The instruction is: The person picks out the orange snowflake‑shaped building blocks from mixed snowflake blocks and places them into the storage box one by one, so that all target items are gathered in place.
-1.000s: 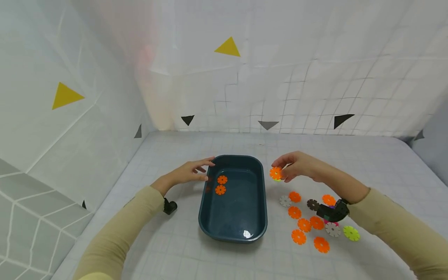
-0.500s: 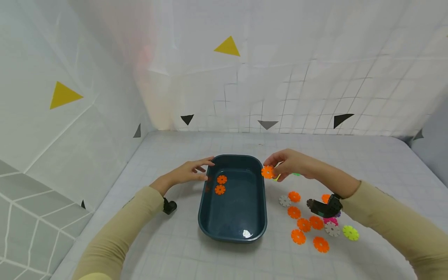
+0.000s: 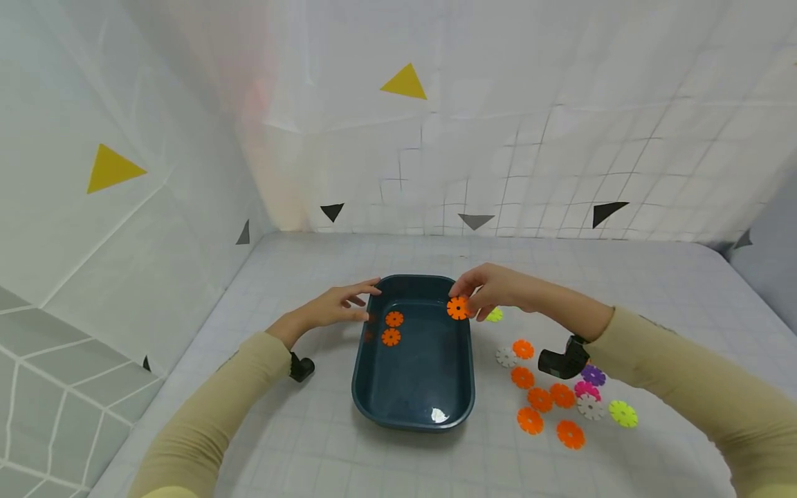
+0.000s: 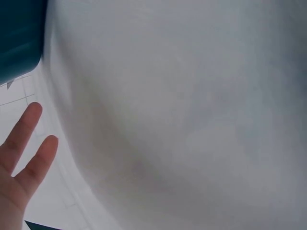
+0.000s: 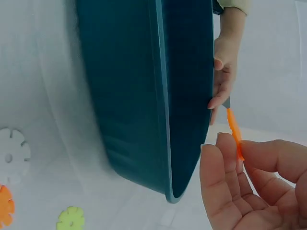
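Note:
A dark teal plastic tub (image 3: 414,387) stands on the white table, with two orange notched discs (image 3: 394,319) on its floor at the left. At the tub's left rim rests my left hand (image 3: 339,306), fingers extended and spread; the left wrist view shows only two of those fingers (image 4: 36,163). Between thumb and fingertips my right hand (image 3: 497,287) pinches another orange notched disc (image 3: 457,308) over the tub's right rim. From the right wrist view that disc (image 5: 234,132) appears edge-on, above rim height.
Right of the tub lie several loose notched discs: orange ones (image 3: 540,400), a white one (image 3: 589,407), a purple one (image 3: 593,375), a pink one (image 3: 587,391) and a yellow-green one (image 3: 623,413). Another yellow-green disc (image 3: 495,315) lies just below my right hand. White sheeting walls surround the table.
My right hand has moved left with the orange disc, from beside the tub to over its right rim. A yellow-green disc beneath it is now uncovered. The left hand has stayed put.

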`<state>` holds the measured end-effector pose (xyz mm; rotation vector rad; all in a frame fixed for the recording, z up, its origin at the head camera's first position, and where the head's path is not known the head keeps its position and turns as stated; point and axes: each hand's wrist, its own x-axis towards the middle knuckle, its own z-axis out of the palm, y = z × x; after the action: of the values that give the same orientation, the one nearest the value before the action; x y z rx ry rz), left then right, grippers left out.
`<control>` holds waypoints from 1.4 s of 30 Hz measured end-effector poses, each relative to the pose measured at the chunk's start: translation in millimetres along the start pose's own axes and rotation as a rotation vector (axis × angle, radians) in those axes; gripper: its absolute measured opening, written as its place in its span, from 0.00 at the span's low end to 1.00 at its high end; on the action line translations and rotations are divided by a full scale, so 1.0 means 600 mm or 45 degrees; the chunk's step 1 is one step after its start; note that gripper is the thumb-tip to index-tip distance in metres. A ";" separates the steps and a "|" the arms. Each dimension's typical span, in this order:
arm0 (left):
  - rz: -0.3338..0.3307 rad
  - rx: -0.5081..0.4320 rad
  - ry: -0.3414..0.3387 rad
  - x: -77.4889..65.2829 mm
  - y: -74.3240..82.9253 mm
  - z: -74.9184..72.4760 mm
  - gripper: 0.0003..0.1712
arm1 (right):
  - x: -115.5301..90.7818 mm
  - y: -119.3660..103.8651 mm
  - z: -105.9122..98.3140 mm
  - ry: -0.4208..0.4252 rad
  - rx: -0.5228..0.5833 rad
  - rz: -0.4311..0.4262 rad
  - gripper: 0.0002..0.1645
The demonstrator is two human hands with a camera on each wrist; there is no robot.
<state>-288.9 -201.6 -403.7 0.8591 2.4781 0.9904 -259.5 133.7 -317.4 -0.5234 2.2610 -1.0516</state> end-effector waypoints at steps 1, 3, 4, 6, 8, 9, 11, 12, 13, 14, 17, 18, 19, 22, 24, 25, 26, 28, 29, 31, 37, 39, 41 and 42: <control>-0.001 0.001 0.002 0.000 0.000 0.000 0.33 | 0.001 -0.002 0.001 -0.005 0.001 -0.003 0.20; -0.001 0.003 0.004 -0.001 0.001 0.000 0.33 | 0.002 -0.006 0.002 -0.015 0.004 -0.008 0.20; -0.002 0.002 0.005 -0.001 0.002 0.000 0.32 | 0.002 -0.008 0.002 -0.018 0.008 -0.009 0.20; -0.007 0.005 0.005 -0.001 0.004 -0.001 0.32 | 0.004 -0.012 0.003 -0.022 0.008 -0.011 0.20; -0.012 0.008 0.006 -0.001 0.006 -0.001 0.32 | 0.007 -0.015 0.005 -0.022 0.004 -0.010 0.19; -0.015 0.009 0.007 -0.001 0.007 -0.002 0.32 | 0.010 -0.015 0.007 -0.021 0.002 -0.009 0.19; -0.015 0.011 0.009 -0.001 0.007 -0.001 0.32 | 0.014 -0.017 0.011 -0.032 0.006 -0.013 0.19; -0.013 0.011 0.008 -0.001 0.006 -0.001 0.32 | 0.016 -0.018 0.012 -0.037 0.007 -0.011 0.19; -0.012 0.012 0.008 -0.001 0.005 -0.001 0.32 | 0.019 -0.019 0.014 -0.046 0.012 -0.013 0.20; -0.011 0.013 0.008 -0.001 0.005 0.000 0.32 | 0.020 -0.020 0.016 -0.055 0.016 -0.019 0.20; -0.008 0.012 0.008 -0.001 0.003 0.001 0.32 | 0.025 -0.026 0.022 -0.079 0.020 -0.015 0.20; -0.009 0.013 0.009 -0.001 0.002 0.001 0.32 | 0.027 -0.029 0.025 -0.085 0.019 -0.010 0.20; -0.009 0.013 0.011 0.000 0.002 0.001 0.32 | 0.029 -0.031 0.027 -0.094 0.015 -0.012 0.20; -0.005 0.013 0.014 0.000 0.000 0.001 0.32 | 0.034 -0.039 0.036 -0.112 0.013 -0.002 0.21; -0.003 0.005 0.015 0.000 -0.001 0.001 0.31 | 0.038 -0.043 0.041 -0.123 0.017 -0.003 0.21; -0.002 0.002 0.015 0.000 -0.002 0.001 0.31 | 0.039 -0.044 0.043 -0.130 0.021 -0.005 0.21; -0.002 -0.002 0.015 0.000 -0.002 0.001 0.31 | 0.040 -0.046 0.046 -0.134 0.026 -0.004 0.21; -0.003 -0.009 0.014 0.001 -0.001 0.001 0.31 | 0.043 -0.048 0.050 -0.145 0.034 -0.010 0.21; -0.002 -0.010 0.013 0.001 -0.001 0.001 0.30 | 0.044 -0.050 0.052 -0.152 0.036 -0.015 0.21; -0.005 -0.007 0.010 0.001 -0.001 0.001 0.30 | 0.046 -0.052 0.056 -0.163 0.030 -0.025 0.20; -0.004 -0.006 0.000 0.002 -0.003 0.001 0.30 | 0.057 -0.061 0.066 -0.183 0.030 -0.047 0.20; 0.002 -0.008 -0.001 0.002 -0.004 0.001 0.30 | 0.060 -0.065 0.069 -0.187 0.040 -0.048 0.20; 0.010 -0.015 -0.003 0.002 -0.006 0.001 0.30 | 0.063 -0.068 0.073 -0.189 0.048 -0.039 0.20; 0.011 -0.016 -0.002 0.002 -0.006 0.001 0.31 | 0.064 -0.070 0.076 -0.193 0.047 -0.041 0.20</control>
<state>-291.3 -202.7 -406.8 0.8672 2.4658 1.0070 -254.6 61.0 -321.2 -0.6050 2.1032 -1.0316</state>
